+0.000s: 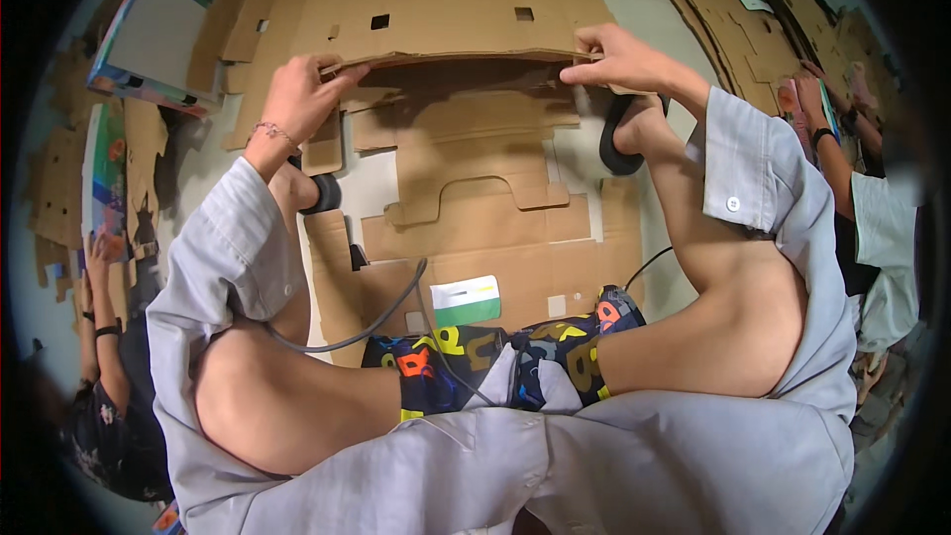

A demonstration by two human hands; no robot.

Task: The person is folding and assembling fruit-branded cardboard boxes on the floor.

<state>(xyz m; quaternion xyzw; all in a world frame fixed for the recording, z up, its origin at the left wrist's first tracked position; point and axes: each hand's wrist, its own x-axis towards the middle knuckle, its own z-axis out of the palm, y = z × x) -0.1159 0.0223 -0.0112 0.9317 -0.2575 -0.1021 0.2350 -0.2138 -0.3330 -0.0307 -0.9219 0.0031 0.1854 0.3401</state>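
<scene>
A large brown cardboard sheet with small square cutouts lies in front of me, its near edge lifted and slightly bowed. At the left end of that edge, my left hand pinches the cardboard between thumb and fingers. My right hand grips the right end in the same way. Below the raised edge, between my legs, lies another flattened cardboard piece with a curved tab cut into it. Shadow hides part of the space under the lifted sheet.
A grey cable runs across my lap. A green-and-white label sits on the near cardboard. Stacked cardboard is at the far right, a white-faced box at the far left. Other people's arms show on both sides.
</scene>
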